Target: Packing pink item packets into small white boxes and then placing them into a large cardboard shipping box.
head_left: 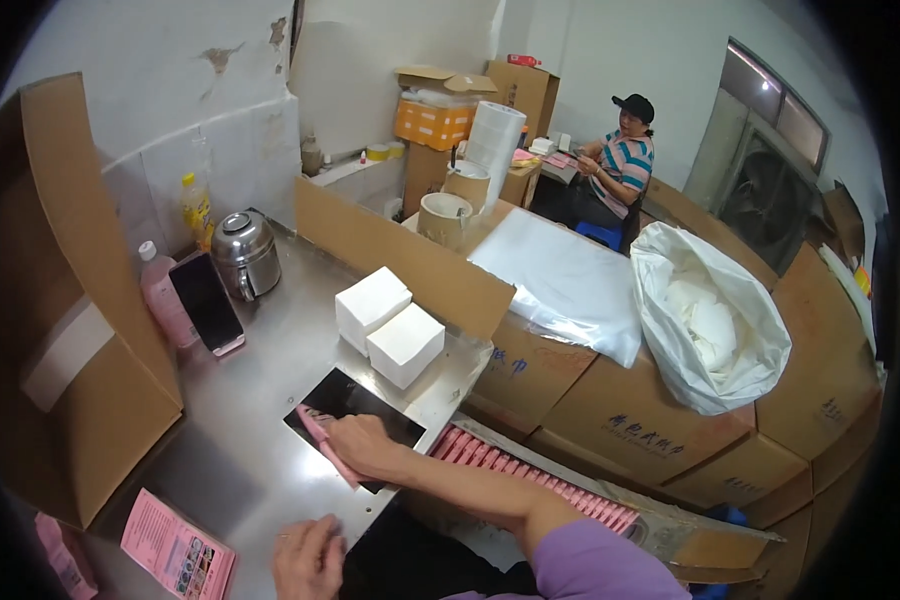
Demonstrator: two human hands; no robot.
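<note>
Near the lower centre of the frame, a right hand (363, 447) is seen resting on a black square sheet (355, 410) that lies flat on a steel worktable (240, 470). Its fingers are curled loosely around a thin pink strip (320, 445), which is pinched at the sheet's left edge. At the bottom edge, a left hand (308, 557) is laid on the table, fingers relaxed and spread, with nothing held; it is placed just beside a dark flat panel near the person's body.

Just above the black sheet, two white square blocks of stacked paper (390, 325) are set side by side, touching. To the right of the hand, a long cardboard box filled with a row of pink strips (530, 480) is seen. At the lower left, a pink printed leaflet (177, 552) is lying on the table.

Toward the upper left, a dark phone (207, 302) is propped against a pink bottle (165, 300), beside a round steel pot (245, 252). At the right, a white plastic bag stuffed with white material (705, 320) is resting on brown cartons (630, 425). In the upper right, a seated person in a striped shirt (620, 170) is visible, well apart.
</note>
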